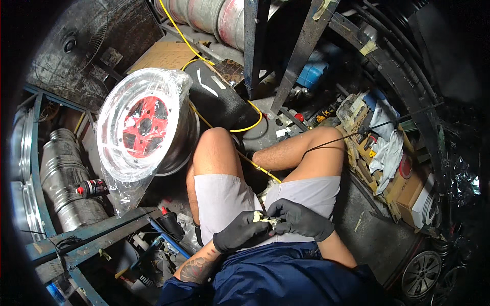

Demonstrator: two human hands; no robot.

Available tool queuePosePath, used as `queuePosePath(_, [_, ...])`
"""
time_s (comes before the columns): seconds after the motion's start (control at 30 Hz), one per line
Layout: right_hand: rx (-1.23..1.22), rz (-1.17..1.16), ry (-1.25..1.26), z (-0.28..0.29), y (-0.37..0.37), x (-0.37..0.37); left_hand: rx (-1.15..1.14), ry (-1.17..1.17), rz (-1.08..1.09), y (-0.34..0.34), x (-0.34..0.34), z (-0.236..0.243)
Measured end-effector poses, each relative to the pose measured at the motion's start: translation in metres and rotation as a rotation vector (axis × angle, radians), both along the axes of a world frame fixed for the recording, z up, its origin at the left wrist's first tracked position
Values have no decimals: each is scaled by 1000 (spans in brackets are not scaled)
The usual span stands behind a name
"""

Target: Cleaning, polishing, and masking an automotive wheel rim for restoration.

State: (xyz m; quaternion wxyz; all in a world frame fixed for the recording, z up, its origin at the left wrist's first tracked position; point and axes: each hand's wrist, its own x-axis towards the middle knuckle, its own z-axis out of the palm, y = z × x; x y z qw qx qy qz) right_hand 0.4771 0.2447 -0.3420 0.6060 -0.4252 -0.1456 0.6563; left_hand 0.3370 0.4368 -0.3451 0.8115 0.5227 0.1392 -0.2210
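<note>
While the person sits with knees bent, both black-gloved hands meet low over the lap: the left grip (pixel 242 232) and the right grip (pixel 301 219) pinch a small, pale, crumpled wad (pixel 265 218) between their fingertips. It sits right between the two, its material too small to make out. Just beneath the grips lie the pale shorts (pixel 219 199), with the dark blue shirt (pixel 270 278) on the near side.

Ahead and to the left of the left grip, well apart from it, stands a wheel (pixel 145 126) with a red centre and a bright outer lip, clear plastic film (pixel 122 196) draped around it. Nearer on that same side is a black bottle (pixel 171 223) with a red tip. Straight ahead of the grips, past the knees, a yellow hose (pixel 261 117) curves beside a dark, rounded object (pixel 219 104).

To the right of the right grip, farther off, are a white cloth (pixel 388 158) and a cardboard box (pixel 412 198); a spoked wheel (pixel 421 274) stands behind them, nearer the body.
</note>
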Motion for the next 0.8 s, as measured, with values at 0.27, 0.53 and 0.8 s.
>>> queuePosePath(0.27, [-90, 7, -199, 12, 2, 3, 326, -290, 34, -5, 1, -8])
queuePosePath(0.53, [15, 51, -652, -9, 13, 13, 767, -391, 7, -13, 7, 4])
queuePosePath(0.8, [-127, -89, -502, -11, 23, -6, 764, -178, 88, -19, 20, 28])
